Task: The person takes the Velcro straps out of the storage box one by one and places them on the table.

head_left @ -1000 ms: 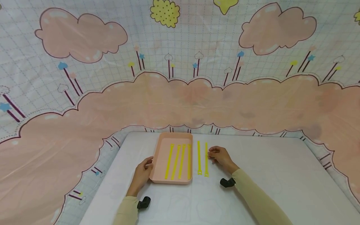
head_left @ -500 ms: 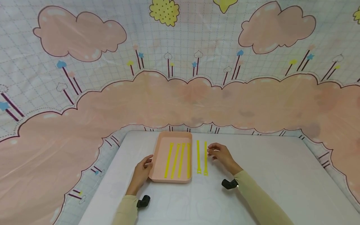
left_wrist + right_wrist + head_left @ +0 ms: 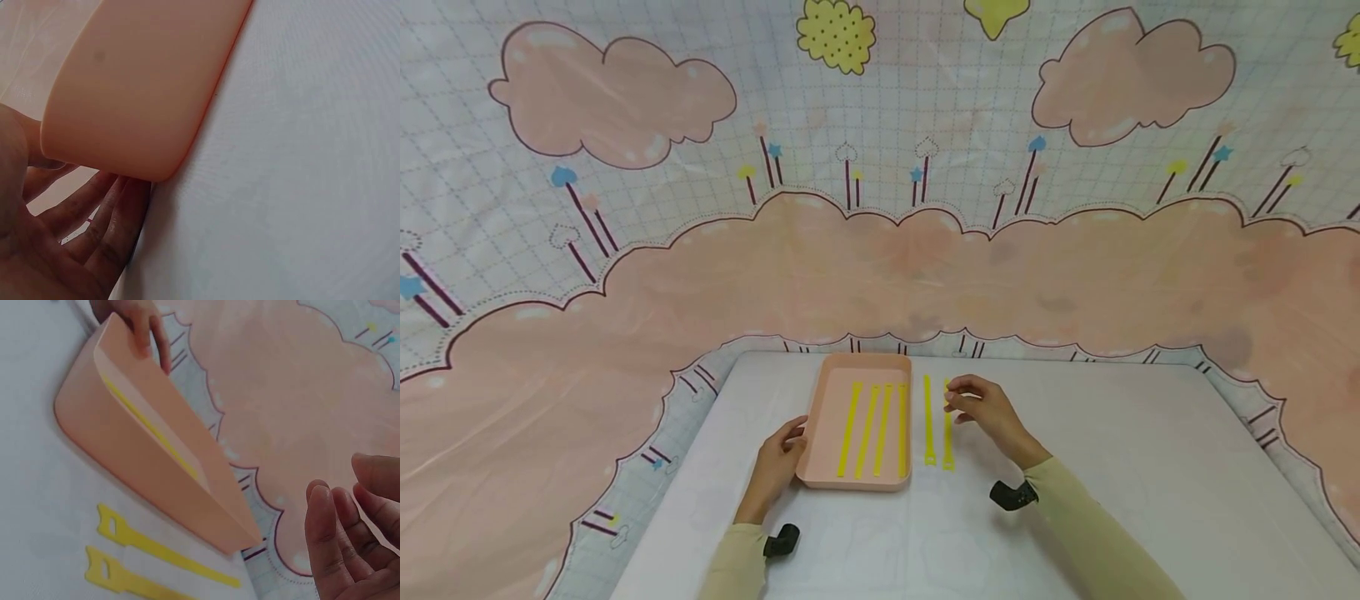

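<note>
My left hand (image 3: 777, 465) holds the left wall of a shallow peach tray (image 3: 817, 417); in the left wrist view its fingers (image 3: 112, 231) lie along the outer wall and the thumb reaches over the rim. Several yellow cable straps (image 3: 850, 429) lie lengthwise in the tray. Two more lie on the table to its right: a nearer strap (image 3: 929, 421) and an outer strap (image 3: 948, 446). Above the outer strap's far end hovers my right hand (image 3: 992, 412), fingers loosely bent. In the right wrist view nothing shows between its fingers (image 3: 322, 519). Both loose straps show slotted heads there.
A white table (image 3: 1112, 467) spreads under everything, with its far edge just behind the tray. Behind it hangs a patterned cloth (image 3: 880, 275) with clouds. A black wrist device (image 3: 1013, 495) sits at the right cuff, another device (image 3: 782, 540) at the left.
My right hand has shifted slightly left and up, from beside the outer strap to over its far end. The left hand, tray and straps stay in place.
</note>
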The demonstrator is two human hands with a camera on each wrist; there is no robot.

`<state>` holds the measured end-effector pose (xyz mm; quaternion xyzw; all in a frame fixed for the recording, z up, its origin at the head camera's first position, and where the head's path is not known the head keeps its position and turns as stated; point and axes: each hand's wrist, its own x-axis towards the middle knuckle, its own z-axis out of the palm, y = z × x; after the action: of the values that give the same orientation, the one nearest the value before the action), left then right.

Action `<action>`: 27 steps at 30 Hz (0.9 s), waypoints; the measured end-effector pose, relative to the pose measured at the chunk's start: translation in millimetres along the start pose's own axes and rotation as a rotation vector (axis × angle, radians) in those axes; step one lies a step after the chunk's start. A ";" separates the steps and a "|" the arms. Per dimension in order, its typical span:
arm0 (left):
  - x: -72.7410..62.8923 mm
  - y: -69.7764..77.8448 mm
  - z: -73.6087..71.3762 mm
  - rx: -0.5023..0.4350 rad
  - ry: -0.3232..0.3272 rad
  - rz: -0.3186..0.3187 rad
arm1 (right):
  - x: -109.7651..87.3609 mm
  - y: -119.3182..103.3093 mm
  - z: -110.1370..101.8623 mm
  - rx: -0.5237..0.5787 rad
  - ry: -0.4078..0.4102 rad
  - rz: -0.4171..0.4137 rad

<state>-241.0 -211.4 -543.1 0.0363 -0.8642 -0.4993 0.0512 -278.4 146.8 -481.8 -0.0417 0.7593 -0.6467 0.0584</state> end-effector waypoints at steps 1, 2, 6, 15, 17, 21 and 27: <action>0.1 -0.3 0.4 0.002 0.000 0.003 | -1.0 -1.6 0.6 0.005 -0.003 -0.007; 0.0 -0.2 0.6 0.001 -0.003 0.002 | -2.0 -3.2 1.1 0.007 -0.007 -0.018; -0.6 -0.9 1.0 0.005 -0.012 0.001 | -4.8 -9.4 4.7 0.023 -0.018 -0.035; -1.0 -2.1 1.0 0.008 -0.020 -0.002 | -6.8 -19.4 15.2 0.005 -0.050 -0.058; -1.5 -1.3 0.9 0.009 -0.019 0.002 | -7.0 -20.3 17.6 0.013 -0.053 -0.055; -2.4 1.2 0.9 0.008 -0.017 0.003 | -9.3 -22.0 23.3 0.034 -0.065 -0.066; -2.7 0.8 1.0 0.010 -0.020 0.009 | -12.5 -23.8 34.8 0.032 -0.100 -0.094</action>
<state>-238.5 -209.8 -543.0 0.0276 -0.8673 -0.4950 0.0449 -261.4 110.8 -463.3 -0.1083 0.7423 -0.6579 0.0665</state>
